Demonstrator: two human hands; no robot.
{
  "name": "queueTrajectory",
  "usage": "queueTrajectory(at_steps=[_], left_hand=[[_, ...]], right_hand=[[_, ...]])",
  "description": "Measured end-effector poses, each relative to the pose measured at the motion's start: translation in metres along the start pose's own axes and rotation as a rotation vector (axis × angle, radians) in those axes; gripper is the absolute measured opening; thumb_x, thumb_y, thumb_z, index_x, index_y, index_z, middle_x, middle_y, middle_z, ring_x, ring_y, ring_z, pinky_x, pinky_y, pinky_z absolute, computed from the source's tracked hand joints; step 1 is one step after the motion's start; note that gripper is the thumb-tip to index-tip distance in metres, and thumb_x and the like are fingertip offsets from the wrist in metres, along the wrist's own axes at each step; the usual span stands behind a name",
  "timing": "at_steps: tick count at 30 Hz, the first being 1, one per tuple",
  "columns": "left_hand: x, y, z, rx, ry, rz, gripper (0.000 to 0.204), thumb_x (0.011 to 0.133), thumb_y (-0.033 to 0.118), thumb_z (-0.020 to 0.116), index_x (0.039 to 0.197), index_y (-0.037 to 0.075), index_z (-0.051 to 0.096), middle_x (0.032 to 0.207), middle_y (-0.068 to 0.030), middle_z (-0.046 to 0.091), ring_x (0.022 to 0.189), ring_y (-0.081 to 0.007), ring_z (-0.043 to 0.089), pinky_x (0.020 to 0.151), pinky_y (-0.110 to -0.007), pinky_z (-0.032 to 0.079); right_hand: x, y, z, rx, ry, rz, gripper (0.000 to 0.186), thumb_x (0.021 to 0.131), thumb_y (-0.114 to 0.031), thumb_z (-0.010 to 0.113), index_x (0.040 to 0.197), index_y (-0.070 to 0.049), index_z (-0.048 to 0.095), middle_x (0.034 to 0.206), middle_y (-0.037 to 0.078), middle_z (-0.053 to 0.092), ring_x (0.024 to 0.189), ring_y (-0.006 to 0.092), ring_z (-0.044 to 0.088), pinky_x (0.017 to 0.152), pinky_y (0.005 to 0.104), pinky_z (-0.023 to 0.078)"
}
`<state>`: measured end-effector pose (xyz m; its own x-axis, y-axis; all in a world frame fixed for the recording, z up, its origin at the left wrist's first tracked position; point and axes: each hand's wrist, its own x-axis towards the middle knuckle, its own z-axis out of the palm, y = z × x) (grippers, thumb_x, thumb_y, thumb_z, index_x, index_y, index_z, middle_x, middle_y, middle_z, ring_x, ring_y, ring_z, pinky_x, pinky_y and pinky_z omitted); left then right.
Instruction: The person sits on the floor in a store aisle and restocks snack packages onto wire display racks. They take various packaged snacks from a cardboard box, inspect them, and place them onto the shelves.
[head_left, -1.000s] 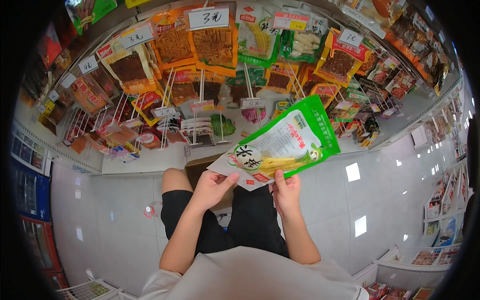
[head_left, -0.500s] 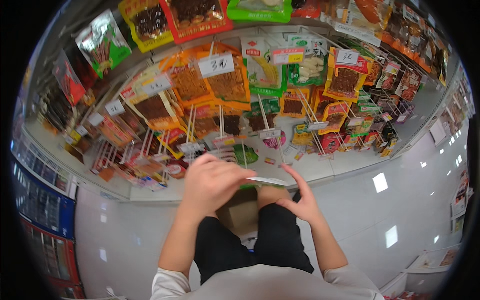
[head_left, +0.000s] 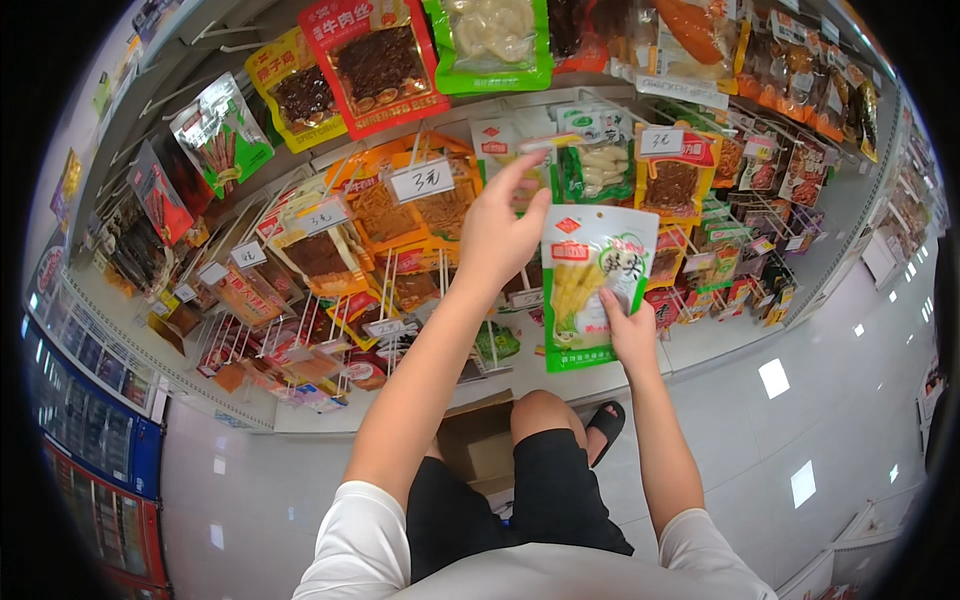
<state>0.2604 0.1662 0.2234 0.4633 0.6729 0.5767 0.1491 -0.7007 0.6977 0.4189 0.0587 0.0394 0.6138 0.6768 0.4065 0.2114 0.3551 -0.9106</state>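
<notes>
My right hand (head_left: 632, 335) holds a white-and-green food pouch (head_left: 572, 305) with pale yellow strips showing on its front. The thumb lies over its right side, and the other fingers are hidden behind it. Up and to the left, my left hand (head_left: 503, 222) reaches to the rack with thumb and fingers apart. Its fingertips are at the price tag (head_left: 560, 145) on a hook's end; whether they touch it is hard to tell. Behind this hand hangs a similar pouch (head_left: 492, 140), beside a green pouch of whitish pieces (head_left: 598, 165).
Orange pouches (head_left: 440, 208) and a yellow-and-red pouch (head_left: 672, 185) hang on nearby hooks. Bare metal hooks stick out lower down. A cardboard box (head_left: 475, 435) stands on the floor by my legs. Blue and red coolers (head_left: 95, 420) are at the far left.
Both hands were low, near my knees, with the pouch seen edge-on between them. The right hand has raised the pouch, front showing; the left has left it and moved up to the rack.
</notes>
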Motion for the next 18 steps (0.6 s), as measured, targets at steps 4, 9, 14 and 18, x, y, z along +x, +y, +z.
queueTrajectory(at_steps=[4, 9, 14, 18], left_hand=[[0.008, -0.005, -0.006, 0.122, 0.151, 0.324, 0.044, 0.091, 0.012, 0.064, 0.134, 0.009, 0.058, 0.133, -0.0118, 0.061, 0.119, -0.0209, 0.058, 0.097, -0.033, 0.045], [0.017, -0.003, -0.013, 0.089, 0.103, 0.211, 0.042, 0.093, 0.012, 0.063, 0.135, 0.006, 0.056, 0.127, -0.0088, 0.063, 0.119, -0.0183, 0.058, 0.088, -0.029, 0.048], [0.014, -0.015, -0.007, 0.092, 0.124, 0.228, 0.044, 0.092, 0.011, 0.064, 0.135, 0.006, 0.055, 0.129, -0.0084, 0.061, 0.118, -0.0177, 0.058, 0.085, -0.028, 0.048], [0.012, -0.014, -0.008, 0.176, 0.136, 0.376, 0.046, 0.091, 0.01, 0.064, 0.136, 0.005, 0.054, 0.137, -0.0117, 0.057, 0.121, -0.0223, 0.057, 0.098, -0.033, 0.046]], right_hand=[[0.04, -0.026, 0.009, -0.045, -0.123, 0.038, 0.028, 0.094, -0.021, 0.068, 0.109, 0.003, 0.068, 0.093, 0.009, 0.073, 0.081, 0.0137, 0.064, 0.073, 0.0312, 0.051], [0.064, -0.045, 0.033, 0.033, -0.225, 0.091, 0.028, 0.094, -0.021, 0.067, 0.109, 0.003, 0.068, 0.092, 0.009, 0.073, 0.08, 0.0126, 0.065, 0.073, 0.0309, 0.052], [0.075, -0.04, 0.041, 0.01, -0.258, 0.082, 0.027, 0.093, -0.021, 0.068, 0.109, 0.001, 0.068, 0.093, 0.01, 0.073, 0.081, 0.0154, 0.067, 0.074, 0.032, 0.052], [0.08, -0.042, 0.047, 0.018, -0.289, 0.074, 0.027, 0.092, -0.021, 0.068, 0.109, 0.001, 0.069, 0.093, 0.01, 0.074, 0.081, 0.0155, 0.068, 0.074, 0.032, 0.053]])
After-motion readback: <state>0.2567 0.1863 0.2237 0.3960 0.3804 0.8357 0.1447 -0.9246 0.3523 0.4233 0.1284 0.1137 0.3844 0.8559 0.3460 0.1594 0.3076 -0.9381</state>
